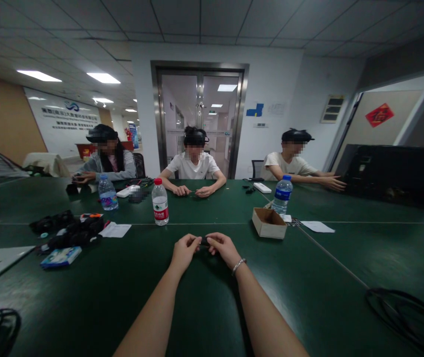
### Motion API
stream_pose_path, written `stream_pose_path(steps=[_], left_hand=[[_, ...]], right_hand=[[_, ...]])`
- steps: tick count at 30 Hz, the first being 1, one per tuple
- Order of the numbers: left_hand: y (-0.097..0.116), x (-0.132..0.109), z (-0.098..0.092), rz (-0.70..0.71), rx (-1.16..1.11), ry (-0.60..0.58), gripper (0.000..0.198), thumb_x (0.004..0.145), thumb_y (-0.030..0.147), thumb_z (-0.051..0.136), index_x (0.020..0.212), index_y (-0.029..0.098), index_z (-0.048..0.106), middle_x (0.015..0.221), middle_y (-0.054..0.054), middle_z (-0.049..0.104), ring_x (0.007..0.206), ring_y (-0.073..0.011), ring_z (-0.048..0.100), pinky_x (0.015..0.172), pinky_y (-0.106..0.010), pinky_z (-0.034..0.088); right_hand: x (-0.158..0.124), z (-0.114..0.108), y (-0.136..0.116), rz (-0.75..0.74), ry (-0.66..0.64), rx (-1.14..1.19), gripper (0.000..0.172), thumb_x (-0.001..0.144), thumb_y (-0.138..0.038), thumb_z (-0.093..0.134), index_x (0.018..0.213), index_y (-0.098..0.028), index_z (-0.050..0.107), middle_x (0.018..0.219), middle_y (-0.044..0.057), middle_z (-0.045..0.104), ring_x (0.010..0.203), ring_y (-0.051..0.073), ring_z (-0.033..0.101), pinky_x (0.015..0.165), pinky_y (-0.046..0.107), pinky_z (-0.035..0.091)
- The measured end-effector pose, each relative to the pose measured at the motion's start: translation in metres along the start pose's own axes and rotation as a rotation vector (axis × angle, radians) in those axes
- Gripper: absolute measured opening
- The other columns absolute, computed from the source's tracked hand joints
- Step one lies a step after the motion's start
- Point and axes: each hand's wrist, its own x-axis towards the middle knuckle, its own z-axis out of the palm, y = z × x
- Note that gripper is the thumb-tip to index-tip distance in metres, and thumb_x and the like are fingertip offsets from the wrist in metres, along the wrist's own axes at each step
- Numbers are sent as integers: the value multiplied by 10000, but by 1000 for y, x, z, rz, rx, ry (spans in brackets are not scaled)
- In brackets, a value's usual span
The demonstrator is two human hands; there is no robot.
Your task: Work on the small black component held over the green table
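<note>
L hand & R hand both pinching sm. dark obj. btwn fingertips, abv green table; open-top box fwd-right.

Fingers partly hide a dark object too small to identify.

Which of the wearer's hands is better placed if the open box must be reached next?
Probably the right hand: it is nearer the open box than the left hand. Its fingers pinch a small dark object, though, so it may need freeing first.
</note>
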Motion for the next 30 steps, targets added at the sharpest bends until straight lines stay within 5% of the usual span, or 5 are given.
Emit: stream_pose_path(steps=[9, 14, 23, 30], left_hand=[[1, 0, 1, 61, -98, 9, 416, 687, 315, 653, 1069, 190, 546, 1025, -90, 599, 902, -190, 589, 756, -297, 484], [2, 0, -1, 89, -94, -52, 261, 707, 311, 614, 928, 172, 600, 933, -65, 628, 828, -175, 603, 763, -294, 475], [0, 1, 1, -42, 5, 15, 407, 743, 549, 506, 745, 156, 609, 655, -32, 613, 612, -164, 589, 562, -253, 452], [-2, 2, 1, 65, -157, 0, 373, 755, 335, 577, 1103, 207, 541, 1083, -77, 595, 949, -182, 586, 804, -292, 478]], right_hand=[[0, -1, 1, -16, 24, 13, 386, 652, -406, 695, 890, -110, 626, 539, -4, 580, 459, 107, 524, 465, 223, 426], [1, -2, 3, -14, 14, 3, 384, 651, -401, 692, 901, -118, 621, 563, -1, 589, 464, 107, 528, 464, 223, 424], [0, -1, 1, -21, -19, -4, 350, 648, -364, 700, 893, -129, 616, 588, -12, 575, 483, 103, 529, 469, 220, 431], [2, -2, 5, -26, 30, 12, 364, 630, -363, 708, 892, -130, 614, 609, -6, 584, 496, 107, 538, 472, 223, 439]])
